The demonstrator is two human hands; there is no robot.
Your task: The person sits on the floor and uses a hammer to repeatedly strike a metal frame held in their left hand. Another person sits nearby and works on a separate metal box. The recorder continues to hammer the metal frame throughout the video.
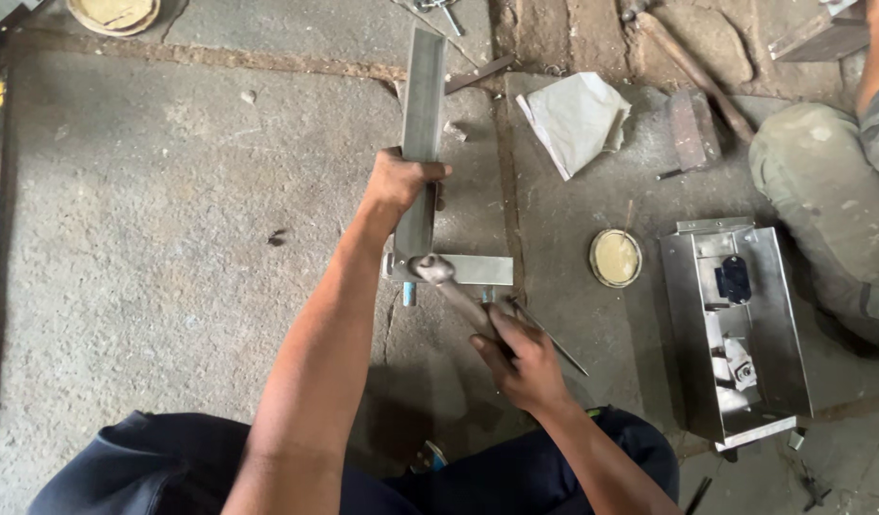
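Note:
My left hand point(399, 181) grips a long shiny metal channel point(422, 105) that lies on the concrete floor and points away from me. A short metal bracket point(478, 270) lies across its near end, making an L shape. My right hand point(521, 353) holds a small hammer by its wooden handle. The hammer's head point(434, 268) rests at the joint of the two metal pieces. A thin metal rod point(554, 341) lies on the floor beside my right hand.
An open sheet-metal box point(735, 329) stands at the right, beside another person's knee point(816, 162). A round tin lid point(615, 257), folded paper point(575, 119), a brick-like block point(688, 129) and a wooden-handled tool point(695, 72) lie beyond. A round dish point(113, 13) sits top left.

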